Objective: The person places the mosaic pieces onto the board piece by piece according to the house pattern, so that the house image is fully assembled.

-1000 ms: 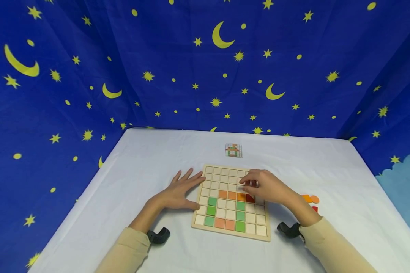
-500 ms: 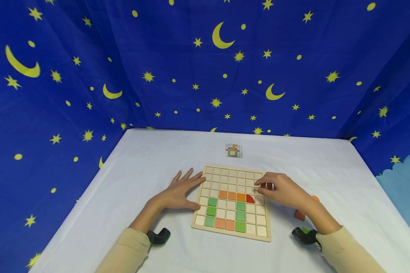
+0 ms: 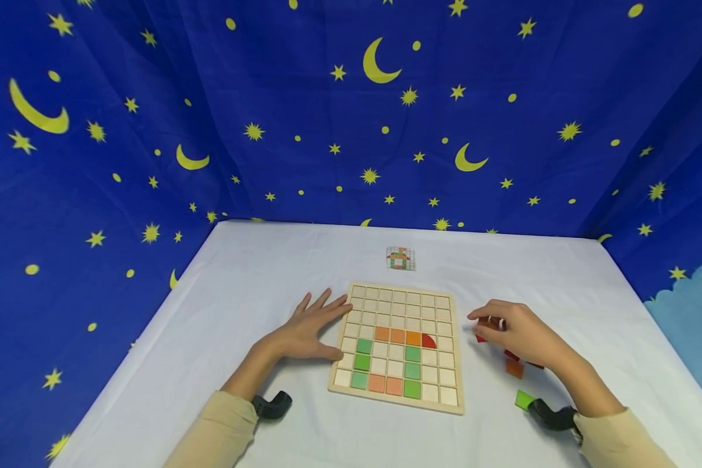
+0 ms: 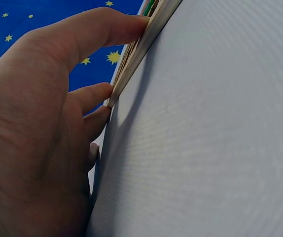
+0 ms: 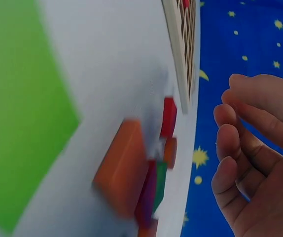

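Observation:
A wooden grid board (image 3: 457,364) lies on the white table, with green, salmon and orange square tiles in its lower cells. One cell holds a red quarter-circle tile (image 3: 428,340). My left hand (image 3: 304,331) has its fingers spread, thumb and fingertips touching the board's left edge; the left wrist view shows this contact too. To the right of the board, my right hand (image 3: 520,331) hovers over loose pieces with fingers loosely bent. Nothing is between its fingers in the right wrist view. Beneath it are a red block (image 5: 168,117) and an orange block (image 5: 124,170); the hand partly hides the pile.
Behind the board lies a small picture card (image 3: 400,258) with a coloured grid pattern. A loose green tile (image 3: 524,399) sits beside the right wrist's black camera mount (image 3: 552,416). A blue curtain (image 3: 327,130) with moons and stars surrounds the table's back and sides.
My right hand has moved right, from over the board to above the loose pieces, uncovering the red quarter-circle tile and the board's right side. The left hand has stayed still.

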`<state>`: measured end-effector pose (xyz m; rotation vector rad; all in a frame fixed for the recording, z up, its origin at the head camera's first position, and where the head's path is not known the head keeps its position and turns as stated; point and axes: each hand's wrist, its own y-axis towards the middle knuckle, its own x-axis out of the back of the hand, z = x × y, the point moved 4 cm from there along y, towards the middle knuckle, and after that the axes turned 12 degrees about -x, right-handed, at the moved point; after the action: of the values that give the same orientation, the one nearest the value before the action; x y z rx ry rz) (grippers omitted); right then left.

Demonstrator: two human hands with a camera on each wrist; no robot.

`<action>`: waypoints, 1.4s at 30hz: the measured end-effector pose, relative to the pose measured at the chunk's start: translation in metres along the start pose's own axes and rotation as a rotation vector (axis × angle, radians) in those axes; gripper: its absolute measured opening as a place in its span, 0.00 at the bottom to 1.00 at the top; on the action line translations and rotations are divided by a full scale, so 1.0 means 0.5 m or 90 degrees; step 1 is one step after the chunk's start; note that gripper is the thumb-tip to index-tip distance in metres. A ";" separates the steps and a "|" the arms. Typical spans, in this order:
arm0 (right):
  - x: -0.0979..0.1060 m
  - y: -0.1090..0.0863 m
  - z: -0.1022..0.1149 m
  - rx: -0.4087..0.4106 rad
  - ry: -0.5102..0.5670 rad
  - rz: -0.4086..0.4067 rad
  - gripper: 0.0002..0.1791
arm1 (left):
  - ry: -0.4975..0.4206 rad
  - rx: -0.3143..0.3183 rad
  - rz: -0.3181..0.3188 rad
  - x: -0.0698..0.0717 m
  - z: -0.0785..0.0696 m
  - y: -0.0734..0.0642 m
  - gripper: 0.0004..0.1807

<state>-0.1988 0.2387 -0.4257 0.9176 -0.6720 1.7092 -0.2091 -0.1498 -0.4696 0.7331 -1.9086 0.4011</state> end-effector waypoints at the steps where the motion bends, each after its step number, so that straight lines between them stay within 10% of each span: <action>1: 0.003 -0.003 -0.006 -0.005 -0.001 -0.001 0.11 | -0.001 0.000 0.000 0.000 0.000 0.000 0.53; 12: 0.027 -0.038 -0.070 -0.099 -0.006 -0.001 0.13 | -0.004 0.002 0.001 0.000 0.000 -0.001 0.53; 42: 0.040 -0.074 -0.156 -0.126 -0.033 -0.009 0.16 | -0.007 0.009 -0.002 0.000 -0.004 -0.002 0.53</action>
<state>-0.1867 0.3223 -0.4519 0.8284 -0.8509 1.5793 -0.2069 -0.1494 -0.4688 0.7482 -1.9174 0.4095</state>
